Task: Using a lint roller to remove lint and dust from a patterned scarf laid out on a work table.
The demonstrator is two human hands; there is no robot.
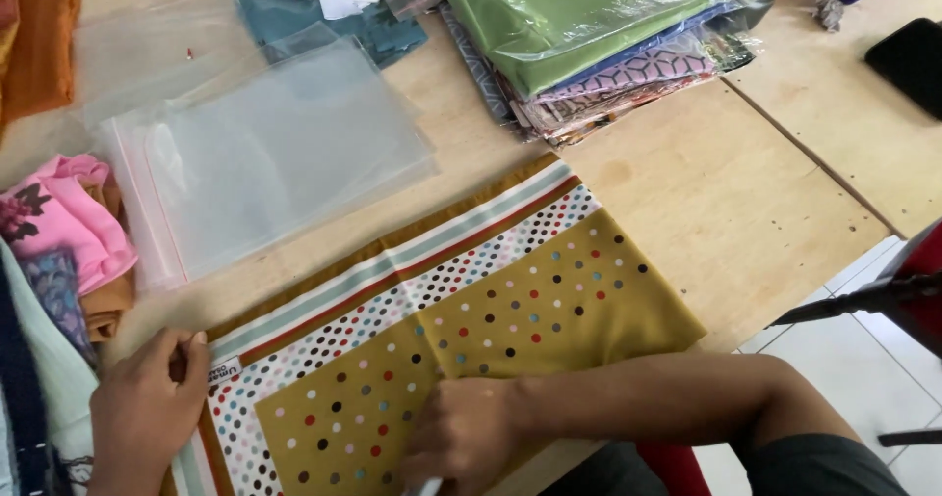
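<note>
A mustard-yellow scarf (510, 290) with coloured polka dots and a striped border lies folded flat on the wooden table (726, 192). My left hand (142, 408) pinches the scarf's left corner by a small white label (224, 369). My right hand (461, 437) presses down on the scarf's near edge, fingers curled onto the cloth, with something small and white showing beneath it. A stack of clear zip-top plastic bags (265, 153) lies just beyond the scarf, to the upper left.
A pile of bagged folded fabrics (589, 35), green on top, sits at the back. Pink and patterned cloths (64, 231) lie at the left, orange cloth (39, 35) in the far left corner. A teal cloth (334, 20) and a black object (908, 59) lie further off. Tiled floor (844, 359) shows at right.
</note>
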